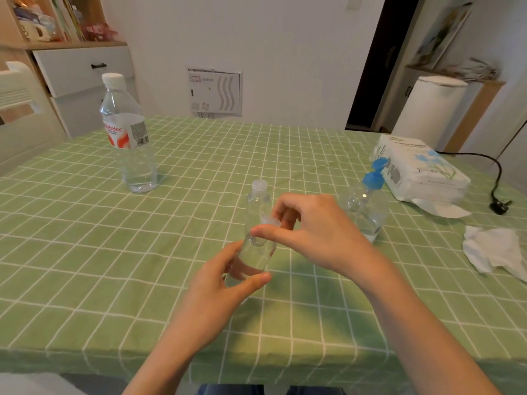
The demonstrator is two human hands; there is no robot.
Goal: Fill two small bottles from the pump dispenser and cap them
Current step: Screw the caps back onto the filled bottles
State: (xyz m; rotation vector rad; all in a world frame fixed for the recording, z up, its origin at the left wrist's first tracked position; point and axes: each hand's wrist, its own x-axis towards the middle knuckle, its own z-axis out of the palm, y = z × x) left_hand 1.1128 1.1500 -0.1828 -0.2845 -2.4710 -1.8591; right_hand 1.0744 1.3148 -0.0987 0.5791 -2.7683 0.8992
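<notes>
Left hand [216, 283]: grip closed round the lower body of a small clear plastic bottle [253, 258], thumb in front, fingers behind, bottle tilted over the middle of the green checked table [114, 266]. Right hand [316, 232]: grip pinching a small translucent cap [269, 222] at that bottle's mouth; can't tell if it's seated. Second small clear bottle [258, 202] stands upright just behind, cap on. Clear pump dispenser with blue pump head [368, 209] sits right of the hands, near the right wrist, some liquid in it. Large clear water bottle with red-and-white label [128, 138] is at far left, capped, well apart. White tissue pack [419, 172] is behind the dispenser, crumpled white tissue [493, 249] at the right edge.
</notes>
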